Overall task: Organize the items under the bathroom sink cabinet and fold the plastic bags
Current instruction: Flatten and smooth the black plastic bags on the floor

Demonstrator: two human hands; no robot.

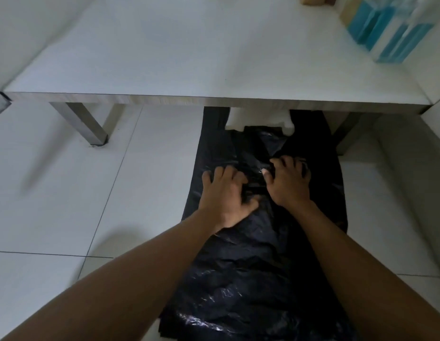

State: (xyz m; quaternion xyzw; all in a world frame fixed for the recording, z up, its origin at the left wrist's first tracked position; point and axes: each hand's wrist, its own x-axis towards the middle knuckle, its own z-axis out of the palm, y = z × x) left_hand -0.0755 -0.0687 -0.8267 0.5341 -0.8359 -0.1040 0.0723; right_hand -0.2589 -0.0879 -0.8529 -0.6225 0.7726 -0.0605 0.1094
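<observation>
Fingers point(224, 174) of the left hand point(226, 195) spread wide and pressed flat on a black plastic bag point(251, 267); fingers point(284, 162) of the right hand point(289, 185) also spread, bent at the tips, pressing the same crumpled middle just beside the left. No clear pinch on either side, nothing lifted.

Head view, the only one: bag laid lengthwise on the white tiled floor point(66, 193), handles point(215, 119) reaching under the front edge of a low white table point(214, 57), near end running out of the picture between the forearms. Blue and white packs point(391, 28), blurred, at the table's far right.

Judged as smoothing before a fold. Risks from here: slick, wrinkled film sliding on smooth tile under a push, giving a skewed crease; trapped air puffing the layers apart once released; handles staying bunched under the table or snagging on its leg point(347, 134)
</observation>
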